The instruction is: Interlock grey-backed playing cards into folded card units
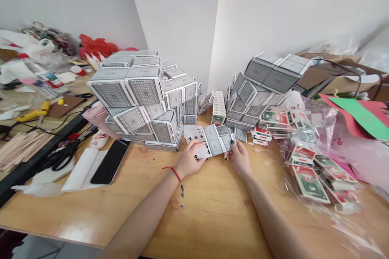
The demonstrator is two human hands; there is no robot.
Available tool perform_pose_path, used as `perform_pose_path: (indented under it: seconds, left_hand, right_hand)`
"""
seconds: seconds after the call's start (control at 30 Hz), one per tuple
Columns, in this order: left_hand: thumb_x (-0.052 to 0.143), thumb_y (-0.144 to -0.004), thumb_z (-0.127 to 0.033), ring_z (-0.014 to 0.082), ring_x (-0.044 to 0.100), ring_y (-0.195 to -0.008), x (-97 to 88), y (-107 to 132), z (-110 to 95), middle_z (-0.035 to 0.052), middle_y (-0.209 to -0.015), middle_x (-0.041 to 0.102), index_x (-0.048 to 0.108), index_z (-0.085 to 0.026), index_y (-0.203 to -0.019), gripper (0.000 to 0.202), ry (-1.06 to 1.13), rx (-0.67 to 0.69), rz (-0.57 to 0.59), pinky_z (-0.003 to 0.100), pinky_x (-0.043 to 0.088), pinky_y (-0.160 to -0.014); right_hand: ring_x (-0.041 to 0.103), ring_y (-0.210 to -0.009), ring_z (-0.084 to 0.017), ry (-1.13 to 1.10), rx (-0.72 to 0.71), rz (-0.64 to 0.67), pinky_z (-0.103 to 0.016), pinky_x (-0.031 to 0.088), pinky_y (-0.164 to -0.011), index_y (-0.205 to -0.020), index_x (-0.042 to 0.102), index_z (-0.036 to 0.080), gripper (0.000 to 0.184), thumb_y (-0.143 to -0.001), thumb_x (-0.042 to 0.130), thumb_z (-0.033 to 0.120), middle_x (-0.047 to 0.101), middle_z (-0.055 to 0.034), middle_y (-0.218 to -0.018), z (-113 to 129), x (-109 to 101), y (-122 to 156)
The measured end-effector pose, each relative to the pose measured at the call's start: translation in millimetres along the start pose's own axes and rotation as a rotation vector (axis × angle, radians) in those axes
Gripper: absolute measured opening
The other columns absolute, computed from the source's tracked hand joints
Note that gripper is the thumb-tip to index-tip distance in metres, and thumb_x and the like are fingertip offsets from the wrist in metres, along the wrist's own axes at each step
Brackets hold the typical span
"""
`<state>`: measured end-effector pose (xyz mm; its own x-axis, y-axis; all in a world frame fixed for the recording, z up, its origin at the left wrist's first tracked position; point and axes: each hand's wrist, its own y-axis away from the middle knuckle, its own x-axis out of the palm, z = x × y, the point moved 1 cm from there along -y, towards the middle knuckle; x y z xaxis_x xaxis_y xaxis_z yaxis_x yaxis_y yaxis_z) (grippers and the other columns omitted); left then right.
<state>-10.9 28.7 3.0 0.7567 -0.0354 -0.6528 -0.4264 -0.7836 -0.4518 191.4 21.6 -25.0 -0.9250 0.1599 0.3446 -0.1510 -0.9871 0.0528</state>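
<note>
We see two bare hands near the middle of the wooden counter (212, 214). The left hand (190, 162) and the right hand (240, 157) both hold a joined bunch of cards (213, 140), one hand at each end. The left grip is closed on the end with the black club marks, thumb on top. The right grip is narrow and pinches the end with the grey backs. The cards sit just above the counter, between the two hands, at 12 o'clock from the wrists. A red string (174, 172) goes around the left wrist. At 10 o'clock from the hands we see a big pile of grey card blocks (136, 97), very near the cards. At 1 o'clock stands a second pile (263, 82), and it leans a bit. At 3 o'clock lies a clear bag (306, 157) with red and green card boxes in it. At 9 o'clock a black phone (110, 161) lies flat on white paper (79, 174), and black scissors (62, 155) lie just beside the paper. Far off at 9 o'clock we see a heap of wooden sticks (18, 147) and a yellow tool (34, 113).
</note>
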Motion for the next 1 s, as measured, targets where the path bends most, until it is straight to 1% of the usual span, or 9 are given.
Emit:
perform_pose_path:
  seconds: [0.17, 0.27, 0.47, 0.6, 0.73, 0.83, 1.0]
  left_hand:
    - [0.057, -0.065, -0.011, 0.0233, 0.045, -0.109, -0.9, 0.1, -2.2, 0.0089, -0.114, 0.048, 0.041, -0.020, -0.118, 0.056, 0.010, -0.052, -0.001, 0.041, 0.038, -0.095]
    - [0.057, -0.064, -0.010, 0.0235, 0.044, -0.110, -1.8, 0.0, -3.2, 0.0090, -0.116, 0.049, 0.039, -0.020, -0.119, 0.059, 0.020, -0.059, -0.005, 0.041, 0.038, -0.095]
    - [0.058, -0.062, -0.009, 0.0236, 0.049, -0.104, -2.8, 0.4, -0.7, 0.0088, -0.107, 0.054, 0.043, -0.019, -0.108, 0.050, 0.024, -0.049, -0.015, 0.040, 0.041, -0.089]
    - [0.058, -0.063, -0.009, 0.0218, 0.051, -0.102, -3.6, 0.6, -0.3, 0.0077, -0.104, 0.056, 0.045, -0.019, -0.104, 0.044, 0.031, -0.030, -0.012, 0.038, 0.042, -0.089]
    - [0.057, -0.064, -0.009, 0.0205, 0.051, -0.104, -4.9, -0.1, -0.5, 0.0072, -0.105, 0.057, 0.046, -0.019, -0.098, 0.037, 0.046, -0.007, -0.002, 0.037, 0.041, -0.090]
    - [0.056, -0.065, -0.008, 0.0202, 0.050, -0.107, -6.3, -0.9, -0.2, 0.0071, -0.106, 0.056, 0.047, -0.020, -0.094, 0.033, 0.064, 0.004, 0.018, 0.036, 0.041, -0.092]
    - [0.057, -0.064, -0.009, 0.0207, 0.050, -0.107, -7.1, -1.5, 0.2, 0.0076, -0.107, 0.056, 0.047, -0.020, -0.092, 0.032, 0.087, 0.001, 0.029, 0.037, 0.041, -0.091]
  right_hand:
    - [0.054, -0.041, -0.010, 0.041, 0.005, -0.018, -0.018, 0.039, -0.036, -0.091, 0.046, 0.020, 0.032, -0.073, 0.055, 0.044, 0.053, 0.0058, -0.051, -0.2, -0.8, -0.8]
    - [0.055, -0.041, -0.011, 0.045, 0.009, -0.018, -0.018, 0.039, -0.036, -0.090, 0.046, 0.020, 0.032, -0.072, 0.056, 0.045, 0.053, 0.0058, -0.051, 0.5, -0.4, 0.0]
    - [0.056, -0.042, -0.012, 0.041, 0.037, -0.015, -0.019, 0.041, -0.036, -0.092, 0.046, 0.020, 0.035, -0.070, 0.058, 0.046, 0.054, 0.0056, -0.052, 2.4, 0.9, 1.9]
    - [0.056, -0.042, -0.011, 0.047, 0.045, -0.017, -0.019, 0.041, -0.037, -0.089, 0.047, 0.019, 0.035, -0.069, 0.060, 0.045, 0.054, 0.0055, -0.053, 3.6, 0.6, 2.8]
    - [0.057, -0.042, -0.011, 0.059, 0.029, -0.024, -0.019, 0.042, -0.038, -0.091, 0.048, 0.019, 0.035, -0.070, 0.059, 0.045, 0.056, 0.0049, -0.053, 3.3, -0.2, 2.8]
    - [0.055, -0.040, -0.011, 0.056, 0.011, -0.050, -0.019, 0.042, -0.036, -0.094, 0.048, 0.019, 0.037, -0.070, 0.058, 0.046, 0.056, 0.0050, -0.049, 1.5, -1.8, 1.2]
    - [0.053, -0.037, -0.011, 0.051, 0.014, -0.078, -0.019, 0.040, -0.034, -0.095, 0.050, 0.018, 0.039, -0.069, 0.059, 0.046, 0.055, 0.0049, -0.045, -1.3, -4.4, -1.1]
